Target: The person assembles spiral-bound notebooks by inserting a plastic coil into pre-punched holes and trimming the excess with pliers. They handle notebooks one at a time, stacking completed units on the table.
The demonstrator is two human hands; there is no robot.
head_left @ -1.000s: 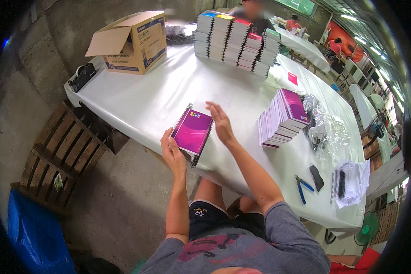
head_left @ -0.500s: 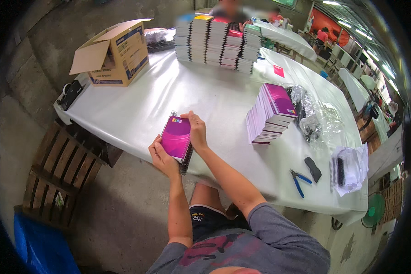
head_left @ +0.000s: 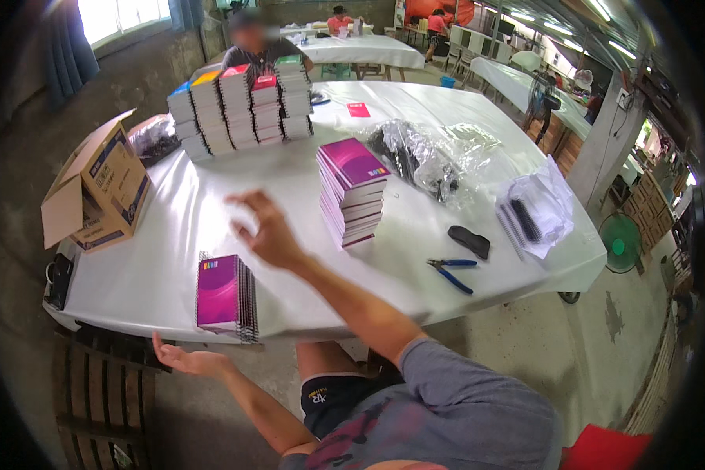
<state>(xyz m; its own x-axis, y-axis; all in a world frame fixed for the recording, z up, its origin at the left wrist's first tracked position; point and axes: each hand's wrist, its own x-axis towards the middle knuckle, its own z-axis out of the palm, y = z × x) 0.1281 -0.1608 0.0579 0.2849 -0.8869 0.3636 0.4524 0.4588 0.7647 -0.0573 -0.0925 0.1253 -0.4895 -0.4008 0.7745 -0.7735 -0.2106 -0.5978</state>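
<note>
A small stack of purple spiral notebooks (head_left: 218, 294) lies by the table's front edge, with black coils along its right side. Just off that edge, below the stack's near left corner, my left hand (head_left: 186, 359) is open and holds nothing. My right hand (head_left: 265, 229) hovers over the table up and to the right of the stack, fingers apart and slightly blurred, with nothing in it. Right of my right hand stands a taller pile of purple-covered books (head_left: 354, 192); no coil shows on most of their edges.
Tall stacks of coloured spiral notebooks (head_left: 239, 110) stand at the back before a seated person. An open carton (head_left: 106, 188) is at the left. Blue-handled pliers (head_left: 452, 272), a black pouch (head_left: 470, 241), plastic-wrapped coils (head_left: 415, 160) and white paper with coils (head_left: 540, 207) lie right.
Both hands have let go of the purple notebooks, which now lie on the table. My right hand has lifted away and my left has dropped below the table edge. The view has turned right.
</note>
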